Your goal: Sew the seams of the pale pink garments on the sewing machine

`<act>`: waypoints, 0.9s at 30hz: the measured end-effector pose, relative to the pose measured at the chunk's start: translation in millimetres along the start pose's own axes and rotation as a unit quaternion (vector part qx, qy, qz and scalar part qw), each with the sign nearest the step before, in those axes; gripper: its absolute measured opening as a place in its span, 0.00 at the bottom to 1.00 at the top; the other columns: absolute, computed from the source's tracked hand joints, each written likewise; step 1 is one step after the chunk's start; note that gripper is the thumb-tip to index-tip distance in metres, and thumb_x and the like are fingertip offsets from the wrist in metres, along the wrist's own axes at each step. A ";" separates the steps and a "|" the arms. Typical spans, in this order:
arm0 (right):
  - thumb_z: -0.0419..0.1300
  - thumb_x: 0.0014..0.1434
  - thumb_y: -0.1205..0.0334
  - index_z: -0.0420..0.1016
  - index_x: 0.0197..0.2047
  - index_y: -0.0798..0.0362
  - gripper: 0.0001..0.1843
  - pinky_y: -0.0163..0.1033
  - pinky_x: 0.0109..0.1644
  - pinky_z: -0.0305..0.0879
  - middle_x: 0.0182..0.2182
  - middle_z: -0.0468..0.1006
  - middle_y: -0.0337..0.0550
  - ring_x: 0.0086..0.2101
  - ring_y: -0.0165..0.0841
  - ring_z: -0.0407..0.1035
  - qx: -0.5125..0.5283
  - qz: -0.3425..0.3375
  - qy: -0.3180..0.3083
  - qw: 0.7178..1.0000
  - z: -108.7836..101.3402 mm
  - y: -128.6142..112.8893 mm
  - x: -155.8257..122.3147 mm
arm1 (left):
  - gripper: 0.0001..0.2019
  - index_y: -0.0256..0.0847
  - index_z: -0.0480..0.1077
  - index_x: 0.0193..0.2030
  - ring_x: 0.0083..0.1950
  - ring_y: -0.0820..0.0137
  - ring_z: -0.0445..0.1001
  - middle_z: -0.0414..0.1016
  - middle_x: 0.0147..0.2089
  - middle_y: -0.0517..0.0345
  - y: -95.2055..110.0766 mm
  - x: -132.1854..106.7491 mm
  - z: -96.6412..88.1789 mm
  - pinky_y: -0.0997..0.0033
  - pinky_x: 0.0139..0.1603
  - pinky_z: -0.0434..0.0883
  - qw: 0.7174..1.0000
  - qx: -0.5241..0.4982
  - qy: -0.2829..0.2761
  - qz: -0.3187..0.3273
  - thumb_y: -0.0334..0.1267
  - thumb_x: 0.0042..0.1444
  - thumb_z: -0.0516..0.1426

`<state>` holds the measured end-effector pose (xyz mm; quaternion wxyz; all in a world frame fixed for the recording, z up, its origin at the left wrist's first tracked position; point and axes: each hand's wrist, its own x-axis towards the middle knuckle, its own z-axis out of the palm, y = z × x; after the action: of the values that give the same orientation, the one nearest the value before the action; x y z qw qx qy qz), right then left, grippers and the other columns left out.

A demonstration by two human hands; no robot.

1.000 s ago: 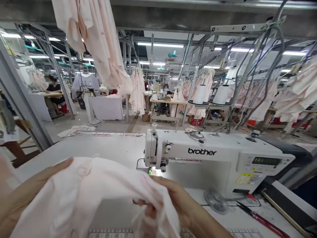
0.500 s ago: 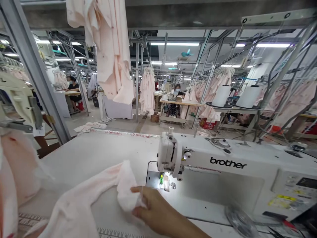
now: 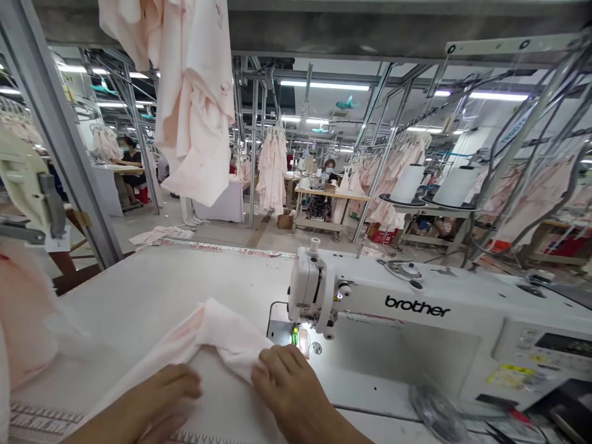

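A pale pink cloth garment [image 3: 217,333] lies in a folded band on the white sewing table [image 3: 139,290], its end near the needle of the white Brother sewing machine [image 3: 416,308]. My right hand [image 3: 287,382] holds the cloth's near edge just in front of the presser foot [image 3: 296,336], with the fingers pressing down. My left hand [image 3: 157,394] grips the same cloth further left, near the table's front. The needle area glows under the machine's light, and my right fingertips stop a little short of it.
More pink fabric [image 3: 23,308] hangs at the table's left end, beside a cream machine head [image 3: 28,185]. Pink garments [image 3: 194,92] hang overhead. A clear disc [image 3: 437,413] sits on the table at right. Thread cones [image 3: 456,186] stand behind the machine. Co-workers sit at distant tables.
My left hand has come back into view at the bottom. The cloth, bunched a second ago, now lies flatter on the table, and my right hand has moved to its near edge.
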<state>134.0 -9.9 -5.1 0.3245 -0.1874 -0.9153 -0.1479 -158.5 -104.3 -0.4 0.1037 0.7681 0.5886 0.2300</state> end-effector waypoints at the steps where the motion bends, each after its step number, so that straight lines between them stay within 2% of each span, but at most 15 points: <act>1: 0.50 0.64 0.73 0.70 0.37 0.57 0.09 0.42 0.38 0.63 0.32 0.73 0.46 0.33 0.36 0.65 -0.014 -0.026 0.002 1.000 -2.1 1.1 0.8 | 0.15 0.59 0.72 0.56 0.61 0.64 0.70 0.71 0.62 0.66 3.5 16.9 3.5 0.68 0.63 0.68 0.999 -0.005 -0.035 0.024 0.45 0.63 0.55; 2: 0.50 0.64 0.73 0.69 0.34 0.57 0.10 0.41 0.35 0.61 0.28 0.70 0.43 0.30 0.34 0.62 -0.022 -0.048 -0.003 0.999 -5.1 3.0 1.1 | 0.18 0.57 0.69 0.60 0.65 0.64 0.66 0.66 0.66 0.64 8.1 36.1 6.1 0.66 0.66 0.64 0.997 -0.008 -0.068 0.047 0.43 0.65 0.51; 4: 0.50 0.64 0.73 0.68 0.32 0.57 0.10 0.40 0.33 0.57 0.27 0.68 0.42 0.28 0.33 0.60 -0.030 -0.079 -0.017 0.996 -11.5 7.9 -0.9 | 0.19 0.51 0.68 0.61 0.69 0.65 0.60 0.61 0.69 0.59 18.5 76.7 9.1 0.64 0.69 0.60 0.992 0.002 -0.095 0.085 0.40 0.67 0.46; 6: 0.52 0.65 0.72 0.69 0.33 0.57 0.09 0.40 0.33 0.55 0.28 0.68 0.40 0.28 0.32 0.60 -0.029 -0.100 -0.029 0.994 -14.5 12.9 -7.3 | 0.20 0.50 0.66 0.63 0.70 0.65 0.58 0.59 0.71 0.58 26.5 112.7 11.2 0.61 0.69 0.59 0.987 0.075 -0.127 0.066 0.43 0.68 0.45; 8: 0.54 0.66 0.70 0.69 0.35 0.56 0.07 0.39 0.34 0.55 0.28 0.69 0.39 0.29 0.31 0.60 -0.017 -0.127 -0.023 0.992 -12.6 17.4 -16.6 | 0.21 0.46 0.68 0.62 0.70 0.55 0.58 0.61 0.69 0.50 29.9 137.6 14.5 0.46 0.67 0.58 0.979 0.157 -0.133 0.009 0.45 0.66 0.48; 10: 0.55 0.67 0.68 0.69 0.35 0.54 0.07 0.39 0.41 0.59 0.30 0.71 0.37 0.32 0.30 0.64 0.015 -0.160 -0.017 0.987 -9.0 22.4 -25.9 | 0.21 0.37 0.71 0.58 0.69 0.41 0.58 0.66 0.65 0.38 30.9 149.8 19.1 0.30 0.64 0.51 0.971 0.210 -0.104 -0.040 0.43 0.62 0.51; 11: 0.55 0.68 0.68 0.69 0.36 0.53 0.07 0.39 0.47 0.60 0.32 0.73 0.36 0.36 0.30 0.65 0.035 -0.176 -0.022 0.983 -7.8 25.3 -29.5 | 0.21 0.34 0.72 0.57 0.68 0.38 0.56 0.68 0.63 0.34 31.7 151.7 21.4 0.27 0.64 0.47 0.969 0.225 -0.085 -0.053 0.41 0.62 0.52; 13: 0.53 0.70 0.65 0.70 0.39 0.53 0.07 0.40 0.61 0.55 0.38 0.76 0.34 0.44 0.29 0.66 0.072 -0.204 -0.056 0.975 -8.0 32.0 -34.0 | 0.20 0.36 0.71 0.58 0.70 0.43 0.55 0.69 0.62 0.38 36.0 149.1 24.8 0.34 0.67 0.43 0.971 0.229 -0.069 -0.027 0.39 0.62 0.51; 15: 0.51 0.72 0.63 0.70 0.42 0.54 0.09 0.38 0.66 0.49 0.41 0.77 0.34 0.48 0.27 0.66 0.102 -0.216 -0.099 0.966 -9.9 38.5 -35.5 | 0.21 0.43 0.68 0.61 0.69 0.52 0.58 0.69 0.63 0.46 43.2 140.6 26.4 0.48 0.69 0.51 0.979 0.174 -0.091 0.052 0.40 0.61 0.52; 17: 0.51 0.73 0.63 0.70 0.43 0.53 0.09 0.37 0.65 0.50 0.41 0.78 0.34 0.48 0.26 0.67 0.122 -0.215 -0.116 0.962 -9.9 43.2 -36.2 | 0.21 0.48 0.68 0.59 0.63 0.56 0.66 0.70 0.60 0.50 50.2 129.7 27.2 0.58 0.62 0.62 0.979 0.100 -0.135 0.117 0.42 0.57 0.56; 18: 0.51 0.72 0.63 0.70 0.43 0.53 0.08 0.36 0.64 0.52 0.40 0.79 0.34 0.47 0.26 0.68 0.134 -0.209 -0.116 0.962 -8.3 44.6 -36.8 | 0.19 0.47 0.70 0.55 0.57 0.57 0.70 0.72 0.57 0.50 52.3 124.2 27.8 0.60 0.56 0.66 0.978 0.075 -0.153 0.120 0.43 0.56 0.57; 21: 0.54 0.71 0.61 0.68 0.48 0.50 0.05 0.33 0.54 0.60 0.41 0.79 0.33 0.42 0.25 0.70 0.166 -0.165 -0.096 0.967 0.6 45.4 -40.8 | 0.12 0.45 0.73 0.43 0.45 0.59 0.74 0.74 0.47 0.50 50.6 111.5 31.2 0.63 0.45 0.68 0.983 0.074 -0.165 0.046 0.46 0.59 0.54; 23: 0.54 0.71 0.55 0.66 0.53 0.49 0.11 0.33 0.49 0.64 0.45 0.78 0.36 0.41 0.26 0.70 0.166 -0.111 -0.071 0.977 5.8 44.4 -43.8 | 0.12 0.44 0.72 0.40 0.43 0.60 0.73 0.74 0.44 0.51 44.5 108.0 34.5 0.63 0.43 0.66 0.983 0.087 -0.160 0.002 0.44 0.62 0.50; 25: 0.53 0.70 0.49 0.63 0.58 0.50 0.19 0.36 0.53 0.64 0.51 0.75 0.42 0.48 0.30 0.69 0.151 -0.057 -0.058 0.985 7.7 43.9 -45.6 | 0.13 0.43 0.70 0.38 0.42 0.60 0.73 0.74 0.41 0.52 38.2 110.1 37.6 0.62 0.44 0.65 0.983 0.095 -0.155 -0.019 0.42 0.64 0.47; 27: 0.52 0.71 0.48 0.62 0.59 0.51 0.20 0.40 0.61 0.59 0.54 0.74 0.43 0.58 0.34 0.62 0.151 -0.037 -0.070 0.985 6.9 44.3 -46.2 | 0.16 0.42 0.69 0.34 0.39 0.61 0.74 0.74 0.37 0.54 34.5 118.5 39.3 0.63 0.41 0.64 0.983 0.102 -0.147 -0.041 0.43 0.65 0.44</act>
<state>183.0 20.6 -33.6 0.2781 -0.1120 -0.9540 -0.0065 -86.5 3.1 7.5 0.1200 0.7754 0.6181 0.0488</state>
